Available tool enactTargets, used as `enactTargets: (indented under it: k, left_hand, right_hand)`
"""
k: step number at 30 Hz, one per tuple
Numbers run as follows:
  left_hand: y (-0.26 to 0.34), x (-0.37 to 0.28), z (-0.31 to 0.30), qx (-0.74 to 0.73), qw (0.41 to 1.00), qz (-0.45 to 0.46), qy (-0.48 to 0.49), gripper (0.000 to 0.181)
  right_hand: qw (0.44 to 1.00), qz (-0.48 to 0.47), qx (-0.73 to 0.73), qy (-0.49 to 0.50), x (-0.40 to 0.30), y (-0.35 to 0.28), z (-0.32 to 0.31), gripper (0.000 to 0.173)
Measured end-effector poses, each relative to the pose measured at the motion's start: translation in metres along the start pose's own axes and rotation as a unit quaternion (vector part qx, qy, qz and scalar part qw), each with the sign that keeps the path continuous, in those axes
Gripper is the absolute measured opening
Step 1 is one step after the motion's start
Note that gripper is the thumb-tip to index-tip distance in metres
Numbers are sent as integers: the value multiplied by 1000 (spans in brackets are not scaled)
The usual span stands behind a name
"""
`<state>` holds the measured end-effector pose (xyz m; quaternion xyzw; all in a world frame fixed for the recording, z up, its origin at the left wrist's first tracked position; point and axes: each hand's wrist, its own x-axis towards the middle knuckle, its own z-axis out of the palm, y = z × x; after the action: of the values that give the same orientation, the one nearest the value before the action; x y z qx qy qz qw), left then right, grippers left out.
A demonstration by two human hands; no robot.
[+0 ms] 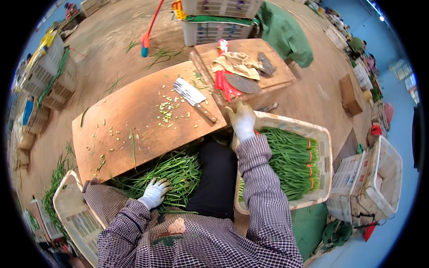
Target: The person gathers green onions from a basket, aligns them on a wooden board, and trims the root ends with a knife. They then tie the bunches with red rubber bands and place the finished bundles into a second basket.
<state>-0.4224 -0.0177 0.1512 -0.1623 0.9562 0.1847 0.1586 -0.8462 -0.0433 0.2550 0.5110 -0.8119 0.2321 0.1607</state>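
My left hand, in a white glove, lies with fingers spread on a heap of loose green chives across my lap. My right hand, gloved in white with yellowish fingertips, is held out by the near edge of a wooden block table. Its thumb stands apart from the fingers, and I see nothing in its grasp. Below and right of it, a white plastic crate holds rows of chive bundles tied with red-orange bands. A cleaver lies on the wooden board among cut stem bits.
On the block table lie a tan cloth, red strips and a dark flat oval piece. Another crate stands at my left. Stacked crates, a red-handled broom and a cardboard box are farther off.
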Motion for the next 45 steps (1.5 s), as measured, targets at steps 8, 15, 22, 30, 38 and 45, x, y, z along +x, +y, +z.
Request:
enactTargets:
  k: [8,15,22,30,38,45]
  left_hand:
    - [49,-11,-42,-71,972,-41,221,27]
    - [-4,26,6,5,998,-62,26,63]
    - [-22,62,2,-81,982,-167,-26,66]
    - [97,12,-108,-752,591,52,287,47]
    - [89,-21,-98,-468,666,-108,571,17]
    - [62,-62,-76,-195,776,-116,589,14]
  right_hand:
    - [975,-17,-157,-156,39,27,70,18]
    - [957,-168,-169,-165,28,19,44,18]
    - [972,58,199,-109,-19,5,-40,25]
    - [763,121,605,-190,-162,-138,-114,19]
    - [614,138,680,-377,-187,-186,-73,25]
    - [596,165,549,-563,-179,-226,-67,29]
